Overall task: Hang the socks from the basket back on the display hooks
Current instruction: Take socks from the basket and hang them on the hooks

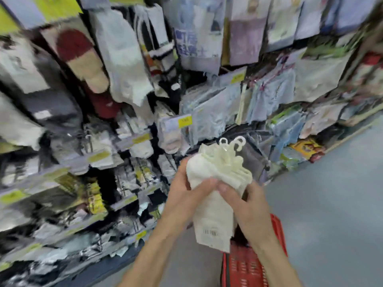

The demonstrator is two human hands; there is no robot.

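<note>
Room: a shop aisle, with much of the picture smeared by blur.
Floor (331, 193): plain grey and smooth, running along the foot of the display.
Display (124, 141): a tall wall of hooks packed edge to edge with hanging packets of socks and other soft goods, mostly white, grey and pale blue. A fluffy red-and-cream slipper (80, 56) hangs near its upper left corner.
Price tags (185, 120): small and yellow, several of them on the ends of the hooks. The blur prevents an exact count.
Basket (244, 264): one, red plastic with slotted walls. It is low over the floor near the foot of the display, directly under the hands and partly hidden by them.
Socks (215, 170): one cream-white bundle, held up in front of the lower middle of the display and above the basket. How many pairs it contains cannot be told.
Hangers (232, 142): two white plastic loops show at the top of the bundle, touching no display hook.
Label (211, 233): one white barcode sticker near the bundle's bottom edge.
Hands: two, both bare.
Left hand (182, 195): grips the bundle's left side, its thumb laid across the front.
Right hand (246, 206): grips the bundle's right side with fingers curled behind, its thumb meeting the left thumb on the front.
</note>
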